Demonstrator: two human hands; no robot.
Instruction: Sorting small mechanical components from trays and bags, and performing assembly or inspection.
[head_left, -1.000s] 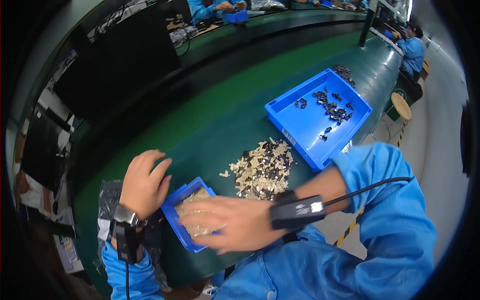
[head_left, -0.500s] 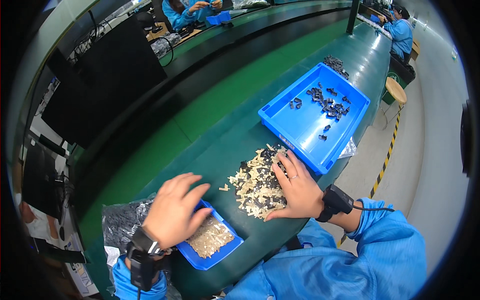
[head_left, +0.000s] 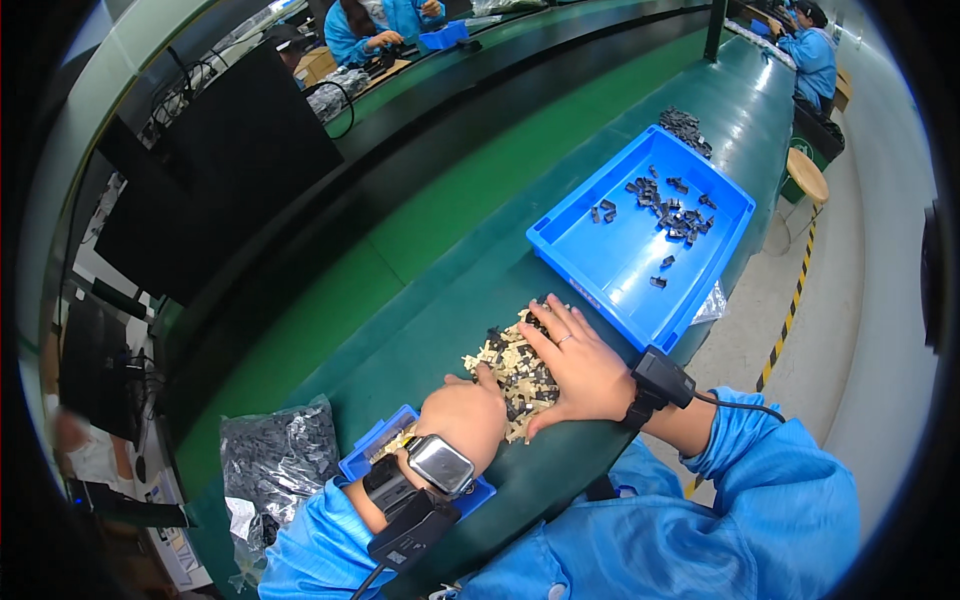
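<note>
My right hand (head_left: 585, 370) lies spread, palm down, over the right side of a heap of small cream and black plastic parts (head_left: 515, 370). No held part shows in it. My left hand (head_left: 465, 415) is at the heap's lower left edge, its back turned up. One finger of it points toward the parts; the others are tucked beneath and hidden, so what they hold cannot be seen. Under my left wrist stands a small blue tray (head_left: 368, 448), mostly covered by the hand and its watch.
Beyond the heap stands a large blue bin (head_left: 560, 240) with loose black parts (head_left: 665, 212). More dark parts (head_left: 685, 130) lie behind it. A clear bag of black parts (head_left: 280, 455) rests left of the small tray. Co-workers (head_left: 810, 55) sit farther along the green bench (head_left: 400, 350).
My left hand has moved right, from above the small tray to the heap's edge. The right hand stays on the heap, which looks narrower. The view has shifted slightly.
</note>
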